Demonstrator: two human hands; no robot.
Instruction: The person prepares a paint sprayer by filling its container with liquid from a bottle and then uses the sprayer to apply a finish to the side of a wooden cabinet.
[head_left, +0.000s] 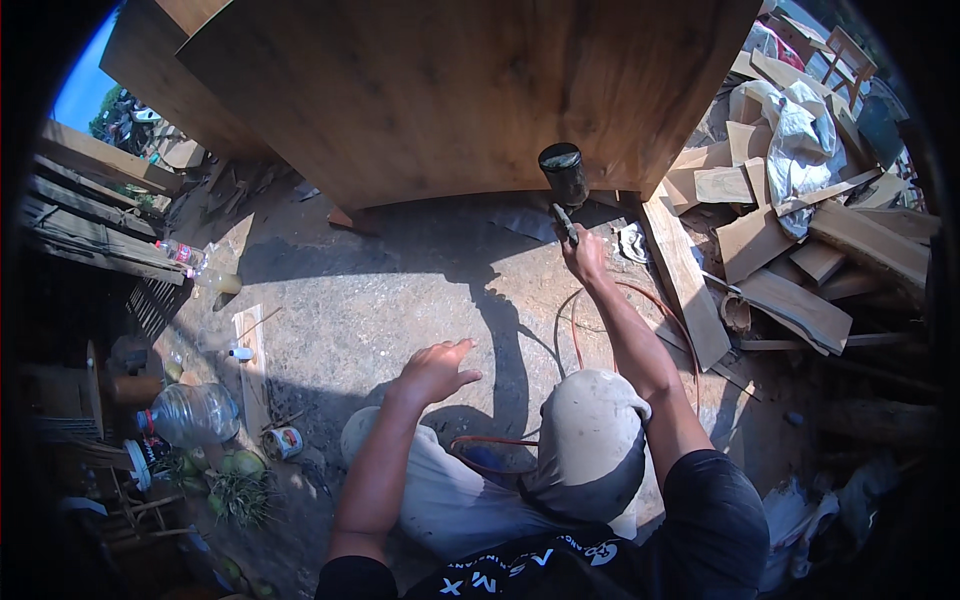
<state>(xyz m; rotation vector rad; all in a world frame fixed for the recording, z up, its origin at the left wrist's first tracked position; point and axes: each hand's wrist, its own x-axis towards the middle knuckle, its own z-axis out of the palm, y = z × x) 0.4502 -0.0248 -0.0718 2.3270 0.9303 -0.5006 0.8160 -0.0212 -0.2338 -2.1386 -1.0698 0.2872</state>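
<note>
My right hand (588, 255) is closed around the handle of a spray gun (566, 178) with a dark, round cup on top. The gun is held near the lower right edge of a big brown wooden panel (450, 100), which stands in front of me. I cannot tell whether the gun touches it. A thin reddish hose (671, 312) loops over the ground below my right arm. Over the ground by my left knee, my left hand (437, 373) hangs with fingers stretched out, holding nothing.
Wood offcuts (755, 245) and a white sack (800, 135) heap up at the right, beside a long plank (690, 285). Along the left lie a plastic bottle (215, 279), a large clear jug (195, 415), a small can (283, 441) and green husks (243, 463).
</note>
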